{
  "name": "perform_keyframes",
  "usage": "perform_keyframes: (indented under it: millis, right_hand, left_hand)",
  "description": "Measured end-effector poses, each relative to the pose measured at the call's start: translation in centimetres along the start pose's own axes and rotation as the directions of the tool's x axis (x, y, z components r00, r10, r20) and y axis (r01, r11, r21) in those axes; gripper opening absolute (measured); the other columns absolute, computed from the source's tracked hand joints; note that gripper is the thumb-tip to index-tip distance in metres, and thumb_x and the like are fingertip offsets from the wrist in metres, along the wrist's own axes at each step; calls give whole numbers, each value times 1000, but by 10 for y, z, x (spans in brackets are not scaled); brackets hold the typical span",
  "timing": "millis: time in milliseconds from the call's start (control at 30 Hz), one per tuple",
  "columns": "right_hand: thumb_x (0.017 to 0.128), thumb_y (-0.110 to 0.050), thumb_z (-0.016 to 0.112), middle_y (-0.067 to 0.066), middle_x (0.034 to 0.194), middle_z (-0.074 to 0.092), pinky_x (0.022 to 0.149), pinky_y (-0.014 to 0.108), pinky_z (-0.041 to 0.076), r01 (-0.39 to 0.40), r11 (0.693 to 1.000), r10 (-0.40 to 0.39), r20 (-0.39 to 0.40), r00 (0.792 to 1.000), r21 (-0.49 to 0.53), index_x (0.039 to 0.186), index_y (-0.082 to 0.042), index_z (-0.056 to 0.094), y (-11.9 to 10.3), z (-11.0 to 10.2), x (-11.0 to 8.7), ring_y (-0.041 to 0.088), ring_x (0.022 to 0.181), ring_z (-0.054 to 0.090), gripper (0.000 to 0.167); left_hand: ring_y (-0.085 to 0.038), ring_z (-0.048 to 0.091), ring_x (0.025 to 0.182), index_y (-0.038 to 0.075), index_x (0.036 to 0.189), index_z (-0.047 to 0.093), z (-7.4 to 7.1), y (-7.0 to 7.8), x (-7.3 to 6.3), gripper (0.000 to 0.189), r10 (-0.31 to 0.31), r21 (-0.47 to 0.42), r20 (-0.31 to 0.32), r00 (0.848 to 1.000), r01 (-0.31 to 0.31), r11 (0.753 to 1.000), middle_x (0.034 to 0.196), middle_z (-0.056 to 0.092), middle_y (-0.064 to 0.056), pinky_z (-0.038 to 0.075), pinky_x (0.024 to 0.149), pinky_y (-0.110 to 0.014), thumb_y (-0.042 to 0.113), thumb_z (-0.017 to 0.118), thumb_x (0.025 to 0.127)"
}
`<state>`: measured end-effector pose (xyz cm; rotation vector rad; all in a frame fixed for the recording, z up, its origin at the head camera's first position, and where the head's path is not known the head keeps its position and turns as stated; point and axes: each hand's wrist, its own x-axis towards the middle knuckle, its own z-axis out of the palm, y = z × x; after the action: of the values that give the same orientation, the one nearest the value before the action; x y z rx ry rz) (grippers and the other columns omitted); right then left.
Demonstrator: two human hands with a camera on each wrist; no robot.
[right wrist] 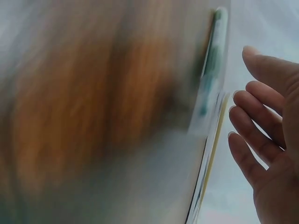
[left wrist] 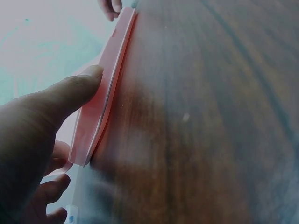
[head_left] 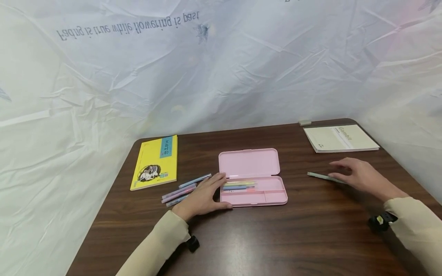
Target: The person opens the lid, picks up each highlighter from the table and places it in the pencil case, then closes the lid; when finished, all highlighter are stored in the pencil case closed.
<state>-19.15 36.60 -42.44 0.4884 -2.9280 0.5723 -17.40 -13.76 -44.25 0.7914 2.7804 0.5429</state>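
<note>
**Loose right hand over a green pen, left hand bracing the case**

So the right hand (head_left: 360, 176) is open, fingers loosely bent beside the green pen (head_left: 319, 175) and not wrapped round it. The pen lies on the table right of the pink pencil case (head_left: 243, 198). The left hand (head_left: 205, 193) grips the case's left end, thumb on the near wall. Tbh I'd pinch the pen around its middle, lift it level, and keep that left hand firm so the case doesn't skid.

Further out: loose pens (head_left: 178, 193) left of the case, a yellow book (head_left: 152, 163) far left, a pale notebook (head_left: 340, 140) far right.

Hard to make out: the pen's right end is behind the hand in the head view, the right wrist view is blurry, and the left fingers cover part of the pens inside (head_left: 238, 188).
</note>
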Motion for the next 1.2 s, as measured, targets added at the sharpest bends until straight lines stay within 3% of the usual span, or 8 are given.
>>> perform_keyframes:
  millis: [233, 467, 800, 1200]
  right_hand:
    - [88, -32, 77, 25, 115, 67, 84, 61, 47, -28, 999, 28, 2, 1000, -18, 119, 3, 68, 12, -1, -12, 46, 109, 59, 47]
    - [88, -39, 76, 29, 118, 63, 86, 63, 46, -70, 997, 72, 62, 996, -35, 121, 5, 66, 19, 0, -18, 49, 110, 57, 55]
    - [87, -35, 78, 23, 112, 66, 83, 59, 47, -61, 998, 62, 45, 997, -18, 115, 3, 69, 25, 2, -21, 45, 106, 60, 48]
    - [87, -34, 79, 5, 96, 70, 78, 51, 49, -93, 996, 94, 52, 994, -6, 95, -10, 74, 27, 4, -23, 32, 95, 64, 25]
  left_hand:
    - [-16, 15, 153, 23, 159, 28, 0, 0, 0, 98, 9, 0, -4, 1000, -9, 1000, 166, 18, 5, 15, 123, -48, 76, 60, 82]
    - [-14, 15, 153, 25, 159, 28, -1, 0, -1, 99, -1, 3, -1, 1000, 1, 1000, 166, 18, 7, 14, 123, -46, 76, 60, 81]
    - [-14, 15, 153, 24, 159, 28, 0, 0, 0, 98, 0, 7, 0, 1000, 0, 1000, 166, 18, 6, 14, 123, -46, 74, 61, 82]
    - [-17, 18, 152, 19, 157, 32, 0, 0, 0, 97, 36, 25, -23, 999, -35, 999, 165, 21, 3, 16, 123, -47, 75, 60, 83]
